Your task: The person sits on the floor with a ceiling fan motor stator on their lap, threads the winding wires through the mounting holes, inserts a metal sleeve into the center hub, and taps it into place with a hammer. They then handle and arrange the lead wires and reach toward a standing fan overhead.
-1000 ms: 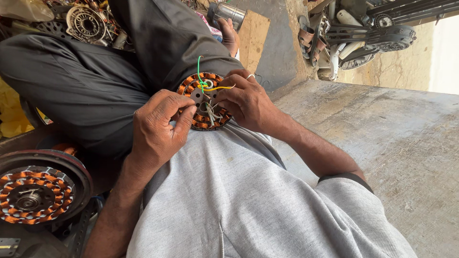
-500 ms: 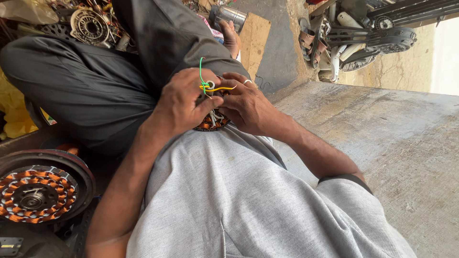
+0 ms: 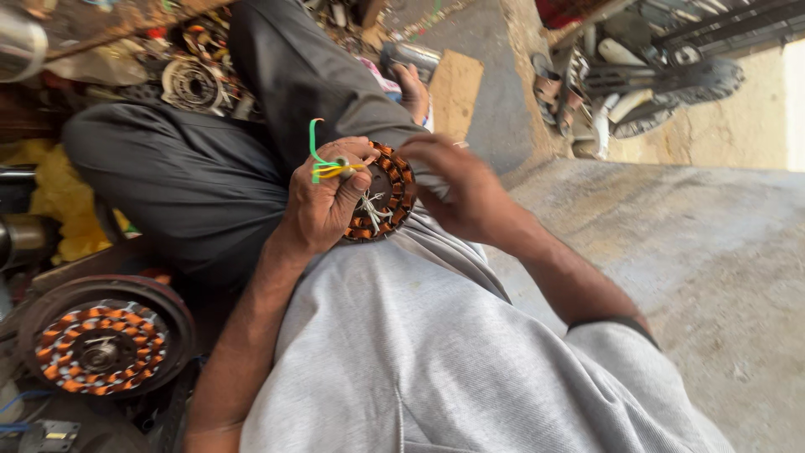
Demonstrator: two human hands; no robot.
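Left hand (image 3: pixel 323 205) fingers wrapped around copper-wound stator (image 3: pixel 381 197) and green and yellow wires (image 3: pixel 323 164), right hand (image 3: pixel 457 184) fingers curled on its right rim

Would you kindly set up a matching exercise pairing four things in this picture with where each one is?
Things:
1. copper coil ring
2. green and yellow wires
3. second coil ring in a dark wheel
4. scooter

Places:
A. lower left, on the ground
B. upper right, in the background
C. in the left hand, on the lap
D. over the left hand's fingers

Pairs: 1-C, 2-D, 3-A, 4-B
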